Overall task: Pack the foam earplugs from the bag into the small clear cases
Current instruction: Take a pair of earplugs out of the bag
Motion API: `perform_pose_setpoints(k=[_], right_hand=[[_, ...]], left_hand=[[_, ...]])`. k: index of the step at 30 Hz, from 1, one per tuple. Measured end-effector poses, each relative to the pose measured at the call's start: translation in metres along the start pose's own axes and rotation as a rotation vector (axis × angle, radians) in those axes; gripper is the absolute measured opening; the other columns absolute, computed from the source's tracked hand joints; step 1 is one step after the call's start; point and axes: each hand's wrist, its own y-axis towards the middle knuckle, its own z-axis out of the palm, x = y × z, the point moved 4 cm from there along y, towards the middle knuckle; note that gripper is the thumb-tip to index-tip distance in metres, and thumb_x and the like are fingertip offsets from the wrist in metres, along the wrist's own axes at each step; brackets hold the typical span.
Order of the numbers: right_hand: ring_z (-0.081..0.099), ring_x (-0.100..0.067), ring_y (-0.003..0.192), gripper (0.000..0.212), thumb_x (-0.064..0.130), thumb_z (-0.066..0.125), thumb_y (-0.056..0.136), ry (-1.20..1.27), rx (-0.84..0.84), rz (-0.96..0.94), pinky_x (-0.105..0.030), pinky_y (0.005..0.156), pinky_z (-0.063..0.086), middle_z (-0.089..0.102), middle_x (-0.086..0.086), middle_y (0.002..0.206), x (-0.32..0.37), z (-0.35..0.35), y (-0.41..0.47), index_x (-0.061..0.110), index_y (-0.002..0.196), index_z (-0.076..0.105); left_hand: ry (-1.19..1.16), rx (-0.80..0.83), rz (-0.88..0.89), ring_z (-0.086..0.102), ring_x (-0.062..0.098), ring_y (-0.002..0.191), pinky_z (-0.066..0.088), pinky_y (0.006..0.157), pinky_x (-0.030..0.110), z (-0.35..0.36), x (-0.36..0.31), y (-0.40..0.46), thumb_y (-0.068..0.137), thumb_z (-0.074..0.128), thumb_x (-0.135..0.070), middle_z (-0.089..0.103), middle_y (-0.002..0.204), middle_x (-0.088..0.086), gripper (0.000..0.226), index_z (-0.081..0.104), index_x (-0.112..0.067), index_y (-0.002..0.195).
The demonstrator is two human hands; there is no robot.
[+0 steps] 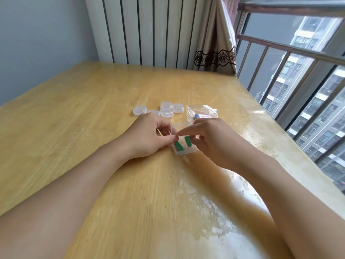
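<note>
A small clear case (pixel 184 151) lies open on the wooden table (pixel 93 109), its lid (pixel 180 124) raised behind. Two green foam earplugs lie in it: one on the left (pixel 178 145), one on the right (pixel 187 141). My left hand (pixel 147 133) pinches the case's left edge with thumb and fingers. My right hand (pixel 211 139) reaches over the case, its forefinger touching down by the left earplug and its other fingers curled at the right earplug. Behind lies a clear plastic bag (pixel 202 112) with a blue earplug (pixel 196 115) showing inside.
Several closed clear cases (pixel 166 109) sit in a cluster beyond my hands, one more (pixel 139 110) at their left. The table's right edge runs along a window with a metal railing (pixel 280 58). A radiator (pixel 149 30) and a curtain (pixel 214 34) stand behind the table.
</note>
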Motion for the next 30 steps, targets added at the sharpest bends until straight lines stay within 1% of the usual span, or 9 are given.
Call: perform_pose_setpoints(k=[3, 7, 12, 16, 19, 21, 23, 27, 30], right_hand=[[0.056, 0.001, 0.072, 0.042, 0.008, 0.06, 0.094, 0.048, -0.016, 0.079, -0.021, 0.069, 0.043, 0.065, 0.011, 0.093, -0.003, -0.005, -0.001, 0.034, 0.125, 0.068], [0.058, 0.0, 0.07, 0.019, 0.017, 0.07, 0.089, 0.023, -0.031, 0.072, -0.014, 0.067, 0.042, 0.061, 0.016, 0.083, -0.007, -0.011, -0.002, 0.023, 0.105, 0.077], [0.062, -0.006, 0.071, 0.011, 0.018, 0.073, 0.088, 0.026, 0.048, 0.047, -0.023, 0.067, 0.05, 0.067, 0.013, 0.078, -0.005, -0.002, 0.0, 0.021, 0.095, 0.08], [0.064, -0.002, 0.062, 0.007, 0.018, 0.078, 0.083, 0.183, -0.145, 0.114, -0.014, 0.058, 0.047, 0.069, 0.014, 0.07, -0.015, -0.026, -0.002, 0.022, 0.079, 0.074], [0.069, -0.009, 0.063, 0.018, 0.021, 0.079, 0.084, 0.317, -0.251, 0.146, -0.021, 0.058, 0.053, 0.071, 0.01, 0.092, -0.021, -0.038, -0.003, 0.024, 0.099, 0.07], [0.068, -0.01, 0.07, 0.037, 0.023, 0.077, 0.086, 0.249, -0.173, 0.14, -0.016, 0.065, 0.052, 0.07, 0.013, 0.107, -0.021, -0.028, -0.003, 0.029, 0.121, 0.066], [0.066, -0.008, 0.076, 0.042, 0.023, 0.074, 0.089, 0.16, -0.094, 0.125, -0.009, 0.067, 0.048, 0.069, 0.017, 0.11, -0.018, -0.016, -0.002, 0.031, 0.129, 0.064], [0.064, -0.006, 0.072, 0.019, 0.017, 0.072, 0.089, 0.113, -0.105, 0.089, -0.013, 0.064, 0.045, 0.071, 0.015, 0.09, -0.013, -0.014, 0.0, 0.026, 0.106, 0.075], [0.064, -0.007, 0.07, 0.011, 0.017, 0.074, 0.088, 0.08, -0.137, 0.07, -0.014, 0.061, 0.046, 0.074, 0.01, 0.085, -0.013, -0.021, -0.001, 0.025, 0.096, 0.077]], left_hand=[[0.004, -0.001, 0.004, 0.052, -0.004, 0.05, 0.041, 0.056, 0.008, 0.0, -0.002, -0.001, 0.088, 0.075, -0.022, 0.069, 0.073, -0.005, 0.007, 0.078, -0.022, 0.081], [0.037, -0.007, 0.015, 0.053, -0.006, 0.05, 0.039, 0.054, 0.007, 0.001, -0.004, -0.001, 0.088, 0.075, -0.023, 0.068, 0.074, -0.005, 0.006, 0.078, -0.02, 0.083], [-0.032, 0.015, 0.005, 0.05, -0.002, 0.044, 0.036, 0.046, 0.008, 0.0, -0.004, -0.001, 0.084, 0.078, -0.028, 0.066, 0.071, -0.007, 0.008, 0.077, -0.021, 0.082], [0.041, -0.036, 0.033, 0.049, -0.004, 0.046, 0.038, 0.052, 0.008, 0.005, -0.004, -0.001, 0.085, 0.078, -0.027, 0.066, 0.07, -0.007, 0.01, 0.076, -0.021, 0.078], [0.082, -0.062, 0.034, 0.05, 0.0, 0.05, 0.04, 0.054, 0.011, 0.009, -0.003, 0.0, 0.086, 0.077, -0.031, 0.069, 0.074, -0.006, 0.012, 0.075, -0.025, 0.076], [0.075, -0.058, 0.03, 0.05, 0.001, 0.05, 0.039, 0.053, 0.011, 0.008, -0.002, 0.002, 0.087, 0.075, -0.032, 0.069, 0.074, -0.006, 0.013, 0.074, -0.027, 0.075], [0.065, -0.05, 0.039, 0.05, 0.0, 0.05, 0.039, 0.053, 0.011, 0.006, -0.003, 0.001, 0.089, 0.073, -0.034, 0.068, 0.072, -0.008, 0.014, 0.074, -0.027, 0.077], [-0.045, 0.074, -0.009, 0.056, -0.001, 0.052, 0.044, 0.049, 0.014, -0.002, -0.009, -0.003, 0.09, 0.073, -0.024, 0.069, 0.073, -0.02, 0.007, 0.076, -0.026, 0.095], [-0.127, 0.262, -0.049, 0.064, 0.005, 0.077, 0.053, 0.057, 0.025, -0.009, -0.007, -0.007, 0.08, 0.079, -0.02, 0.07, 0.105, -0.014, 0.032, 0.073, -0.036, 0.108]])
